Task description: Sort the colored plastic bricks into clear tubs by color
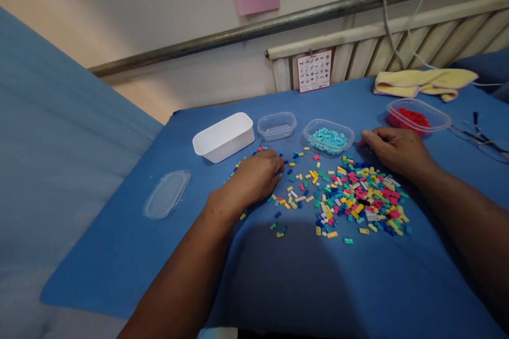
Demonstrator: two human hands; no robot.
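A scatter of small coloured bricks (350,196) lies on the blue cloth (302,286). My left hand (254,177) rests palm down on the left end of the scatter, fingers curled over some bricks; what it holds is hidden. My right hand (395,149) lies at the far right edge of the pile, fingers curled, close to a clear tub of turquoise bricks (329,136). A clear tub of red bricks (417,115) stands behind that hand.
A white rectangular box (224,136) and an empty clear tub (277,125) stand behind the left hand. A clear lid (167,194) lies at the left. A yellow cloth (423,82), a picture card (314,70) and cables (483,137) are at the back right.
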